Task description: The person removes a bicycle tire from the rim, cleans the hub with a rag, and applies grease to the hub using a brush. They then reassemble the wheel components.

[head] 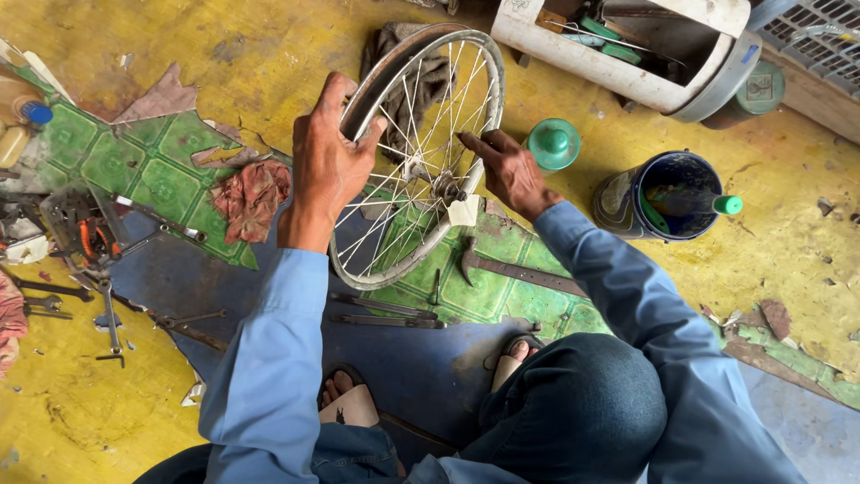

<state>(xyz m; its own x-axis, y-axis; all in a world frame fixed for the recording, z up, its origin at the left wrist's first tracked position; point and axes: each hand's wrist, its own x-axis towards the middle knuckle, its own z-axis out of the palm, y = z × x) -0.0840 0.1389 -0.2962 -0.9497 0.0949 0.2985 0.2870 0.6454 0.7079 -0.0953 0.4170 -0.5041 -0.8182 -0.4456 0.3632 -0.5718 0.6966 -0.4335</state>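
- Firmly, the left hand [327,166] wraps its fingers around the rim of the bicycle wheel [421,152], standing upright on the floor.
- Right hand [506,170] pinches narrowly among the spokes beside the hub.
- Likely light and stiff; thin spokes bend, so grip the rim.
- Green cap [553,143] and dark blue bucket [667,195] sit right; white casing [627,49] beyond.

The right hand [511,170] hides part of the wheel [421,152] spokes.

Tools [98,269] crowd the left; bucket [667,195] and green lid [553,143] block the right
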